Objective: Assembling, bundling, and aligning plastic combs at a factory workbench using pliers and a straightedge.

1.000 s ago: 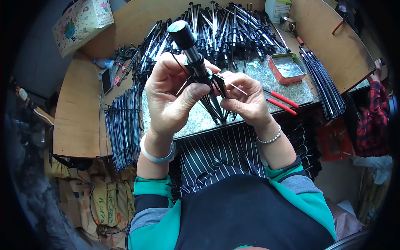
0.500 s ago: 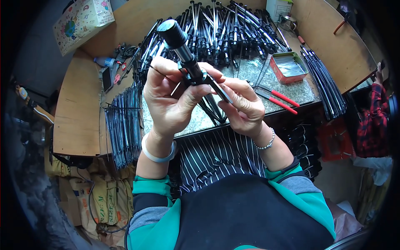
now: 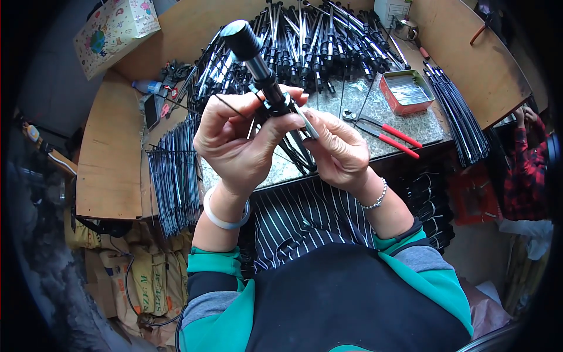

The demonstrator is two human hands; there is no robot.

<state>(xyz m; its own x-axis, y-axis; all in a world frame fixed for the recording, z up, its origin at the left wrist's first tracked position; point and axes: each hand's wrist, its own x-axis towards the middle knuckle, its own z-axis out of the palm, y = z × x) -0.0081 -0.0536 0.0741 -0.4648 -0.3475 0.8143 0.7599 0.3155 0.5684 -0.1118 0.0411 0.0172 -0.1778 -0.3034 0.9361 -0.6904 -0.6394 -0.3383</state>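
Note:
In front of me an umbrella frame (image 3: 256,66) is held up at a tilt, its black ridged end toward the upper left and its thin black ribs hanging below. My left hand (image 3: 234,149) is closed around the black hub, thumb and fingers on either side. At the hub's right, my right hand (image 3: 340,146) pinches a flat, silvery-grey strip (image 3: 307,125) between thumb and fingers. Whether the strip is joined to the hub is hidden by the fingers.
Many umbrella shafts (image 3: 328,44) lie piled at the back. Thin black ribs lie bundled at left (image 3: 173,182) and right (image 3: 457,117). Beside my right hand are red-handled pliers (image 3: 400,135) and a red tin (image 3: 407,108) of thin metal pins. Another person's checked sleeve (image 3: 521,152) shows far right.
My right hand has shifted slightly left with the strip, which now shows a brighter face. My left hand and the umbrella frame have moved only a little.

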